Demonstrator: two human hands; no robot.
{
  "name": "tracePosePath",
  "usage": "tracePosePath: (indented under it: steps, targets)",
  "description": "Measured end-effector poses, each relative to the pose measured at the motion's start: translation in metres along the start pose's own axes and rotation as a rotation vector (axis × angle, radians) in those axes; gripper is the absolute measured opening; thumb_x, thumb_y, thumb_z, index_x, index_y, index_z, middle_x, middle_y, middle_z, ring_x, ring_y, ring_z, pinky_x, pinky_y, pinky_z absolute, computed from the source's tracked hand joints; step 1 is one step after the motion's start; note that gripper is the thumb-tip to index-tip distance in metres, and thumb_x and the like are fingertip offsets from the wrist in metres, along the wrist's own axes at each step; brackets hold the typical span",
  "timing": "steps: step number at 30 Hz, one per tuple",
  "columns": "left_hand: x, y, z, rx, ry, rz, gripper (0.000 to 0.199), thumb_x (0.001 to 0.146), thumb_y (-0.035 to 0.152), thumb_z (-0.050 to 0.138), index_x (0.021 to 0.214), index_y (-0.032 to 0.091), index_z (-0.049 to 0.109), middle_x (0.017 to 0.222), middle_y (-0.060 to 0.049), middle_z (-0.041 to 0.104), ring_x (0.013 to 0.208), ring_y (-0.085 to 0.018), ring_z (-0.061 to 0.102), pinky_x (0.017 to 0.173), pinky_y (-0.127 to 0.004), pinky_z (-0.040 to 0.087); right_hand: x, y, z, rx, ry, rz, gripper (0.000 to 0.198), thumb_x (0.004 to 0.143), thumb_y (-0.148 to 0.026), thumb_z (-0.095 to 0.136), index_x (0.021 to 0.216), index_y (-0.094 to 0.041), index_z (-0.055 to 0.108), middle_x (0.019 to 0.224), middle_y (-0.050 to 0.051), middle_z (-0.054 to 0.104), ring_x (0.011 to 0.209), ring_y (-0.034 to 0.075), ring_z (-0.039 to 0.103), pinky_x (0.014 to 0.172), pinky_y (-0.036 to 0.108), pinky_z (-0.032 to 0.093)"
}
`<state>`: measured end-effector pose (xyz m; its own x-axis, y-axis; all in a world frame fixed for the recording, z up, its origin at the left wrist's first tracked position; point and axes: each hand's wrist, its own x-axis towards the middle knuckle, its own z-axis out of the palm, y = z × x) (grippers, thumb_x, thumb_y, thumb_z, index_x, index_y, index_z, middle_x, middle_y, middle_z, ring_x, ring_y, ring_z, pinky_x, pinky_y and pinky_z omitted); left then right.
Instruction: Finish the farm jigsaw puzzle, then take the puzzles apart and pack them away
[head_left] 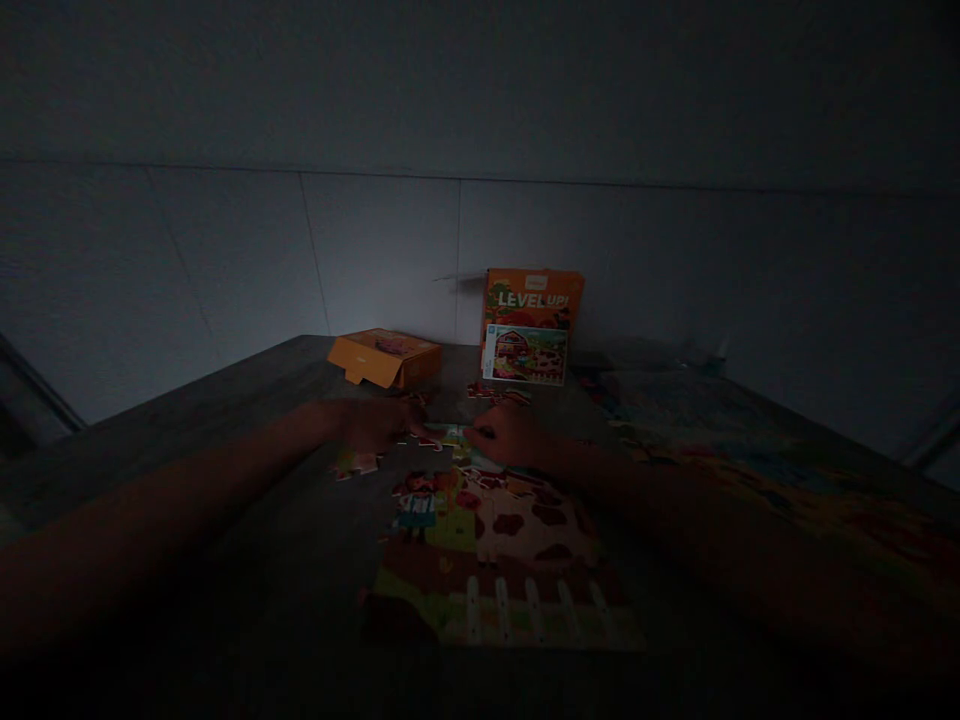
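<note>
The scene is very dark. Above the partly joined jigsaw puzzle (435, 590), my right hand (514, 435) is closed, thumb and forefinger pinched at the right edge of small green-and-blue puzzle pieces (451, 436). Coming from the other side, my left hand (379, 422) has its fingertips closed down at the left end of those pieces; its thumb is hard to make out. The joined part shows a spotted cow, a figure in blue and a white fence. Between it and my right hand, more puzzle pieces overlap its upper edge.
An orange "LEVEL UP!" box (531, 300) stands at the back with a picture card (527, 355) leaning on it. An opened orange box (390, 358) lies to its left. Loose pieces (358, 463) lie left; colourful sheets (750, 480) and clear plastic cover the right. A wall closes the back.
</note>
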<state>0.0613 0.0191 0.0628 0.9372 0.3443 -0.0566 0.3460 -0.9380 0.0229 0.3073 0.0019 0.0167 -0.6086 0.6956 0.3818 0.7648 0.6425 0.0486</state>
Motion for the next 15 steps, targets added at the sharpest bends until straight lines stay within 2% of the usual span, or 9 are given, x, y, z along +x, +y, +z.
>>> tracePosePath:
  steps: [5,8,13,15]
  targets:
    - [0.0018,-0.0004,0.0003,0.034,-0.013,-0.06,0.045,0.081,0.001,0.052,0.116,0.024,0.068,0.094,-0.008,0.065,0.093,-0.021,0.057,0.081,-0.029,0.044,-0.0003,-0.0012,-0.0026,0.007,-0.002,-0.002,0.034,0.089,-0.031,0.054,0.061,-0.015,0.066,0.055,0.002,0.06,0.05,0.01,0.043,0.057,0.027,0.026]
    - [0.004,-0.0014,0.0009,0.034,0.004,-0.088,0.045,0.081,0.001,0.052,0.113,0.026,0.07,0.096,-0.007,0.063,0.088,-0.019,0.056,0.077,-0.027,0.044,-0.0003,-0.0011,-0.0025,0.031,0.003,0.0,0.034,0.089,-0.03,0.054,0.06,-0.015,0.065,0.055,0.002,0.06,0.051,0.01,0.044,0.057,0.027,0.026]
    - [0.0036,-0.0007,0.002,0.01,0.04,-0.082,0.039,0.081,0.002,0.052,0.107,0.023,0.072,0.095,-0.006,0.062,0.084,-0.017,0.056,0.077,-0.025,0.045,0.0,0.0005,-0.0007,0.052,0.0,-0.009,0.034,0.088,-0.029,0.054,0.06,-0.014,0.065,0.055,0.002,0.06,0.049,0.01,0.043,0.054,0.027,0.023]
    - [0.0019,0.0016,0.0011,0.029,0.081,-0.129,0.038,0.079,0.001,0.055,0.105,0.023,0.073,0.093,-0.004,0.063,0.082,-0.015,0.057,0.076,-0.023,0.045,-0.0001,0.0014,0.0001,0.056,0.005,-0.011,0.034,0.088,-0.029,0.054,0.06,-0.014,0.065,0.055,0.002,0.059,0.049,0.01,0.043,0.054,0.027,0.023]
